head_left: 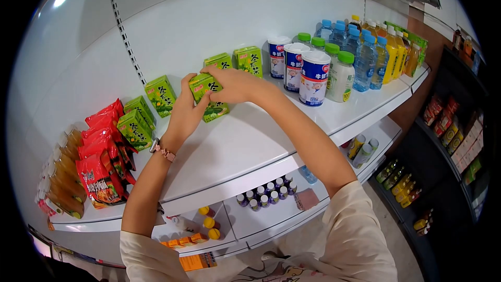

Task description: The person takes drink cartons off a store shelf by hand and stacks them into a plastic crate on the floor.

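Observation:
My left hand [187, 108], with a watch and a pink scrunchie at the wrist, grips the near left side of a green drink carton [203, 84]. On the same carton, my right hand [236, 84] closes over the top and right side. Directly under or in front of it shows another green carton face [215, 112]; whether it is a separate carton I cannot tell. Two more green cartons [248, 60] stand just behind my right hand. Left of my left hand stands a single green carton [160, 96], with another pair [134, 129] farther left.
Red snack packets [102, 177] and amber bottles [65, 183] fill the left end of the white shelf [235, 151]. Blue-and-white canisters [314, 81], green-capped bottles [342, 78] and water bottles [366, 62] stand right. Small purple bottles [263, 198] sit below; a dark rack [417, 177] stands right.

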`<action>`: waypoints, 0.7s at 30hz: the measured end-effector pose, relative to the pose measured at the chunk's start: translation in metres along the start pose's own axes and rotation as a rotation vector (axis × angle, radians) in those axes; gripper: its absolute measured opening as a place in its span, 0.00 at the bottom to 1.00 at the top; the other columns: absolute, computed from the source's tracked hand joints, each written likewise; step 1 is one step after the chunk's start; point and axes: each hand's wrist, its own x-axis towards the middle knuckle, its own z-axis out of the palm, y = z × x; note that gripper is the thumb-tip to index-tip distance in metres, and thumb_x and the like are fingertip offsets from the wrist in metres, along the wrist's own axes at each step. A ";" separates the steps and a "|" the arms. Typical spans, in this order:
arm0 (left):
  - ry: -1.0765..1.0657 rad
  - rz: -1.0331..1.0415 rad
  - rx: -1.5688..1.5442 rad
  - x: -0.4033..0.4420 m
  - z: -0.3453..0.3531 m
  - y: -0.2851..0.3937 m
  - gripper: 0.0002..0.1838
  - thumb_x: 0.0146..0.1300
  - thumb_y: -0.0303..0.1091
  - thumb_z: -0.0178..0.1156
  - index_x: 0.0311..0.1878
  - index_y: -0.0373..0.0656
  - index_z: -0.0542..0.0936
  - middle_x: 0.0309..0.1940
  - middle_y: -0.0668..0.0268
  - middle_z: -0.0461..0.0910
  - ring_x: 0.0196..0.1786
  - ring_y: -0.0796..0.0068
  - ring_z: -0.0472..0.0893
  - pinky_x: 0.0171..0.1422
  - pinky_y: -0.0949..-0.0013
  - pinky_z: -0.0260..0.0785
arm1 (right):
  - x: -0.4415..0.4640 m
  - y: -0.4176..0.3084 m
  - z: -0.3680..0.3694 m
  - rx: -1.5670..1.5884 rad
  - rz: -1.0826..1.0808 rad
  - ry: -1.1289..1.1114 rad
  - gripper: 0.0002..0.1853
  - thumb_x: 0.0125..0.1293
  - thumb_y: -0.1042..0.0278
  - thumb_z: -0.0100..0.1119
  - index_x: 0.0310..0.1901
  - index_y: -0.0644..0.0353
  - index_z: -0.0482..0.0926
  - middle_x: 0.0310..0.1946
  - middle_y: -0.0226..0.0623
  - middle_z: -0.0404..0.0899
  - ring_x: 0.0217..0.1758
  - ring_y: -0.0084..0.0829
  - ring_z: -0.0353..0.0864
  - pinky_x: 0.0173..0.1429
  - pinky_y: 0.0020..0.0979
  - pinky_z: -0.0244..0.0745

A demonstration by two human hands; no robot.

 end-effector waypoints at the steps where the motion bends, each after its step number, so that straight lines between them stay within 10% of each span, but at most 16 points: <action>1: 0.001 0.005 0.000 0.000 0.000 0.000 0.27 0.63 0.38 0.52 0.60 0.41 0.55 0.40 0.50 0.77 0.41 0.56 0.79 0.45 0.63 0.69 | 0.001 0.001 0.001 0.003 0.001 0.010 0.34 0.51 0.56 0.58 0.60 0.56 0.62 0.47 0.52 0.75 0.51 0.47 0.75 0.53 0.40 0.70; 21: -0.005 -0.006 0.001 0.001 0.000 -0.004 0.27 0.62 0.38 0.53 0.61 0.41 0.55 0.43 0.48 0.76 0.43 0.54 0.78 0.47 0.62 0.68 | 0.000 0.001 0.001 -0.009 -0.013 0.003 0.33 0.53 0.55 0.56 0.60 0.56 0.60 0.43 0.54 0.76 0.48 0.49 0.76 0.51 0.41 0.70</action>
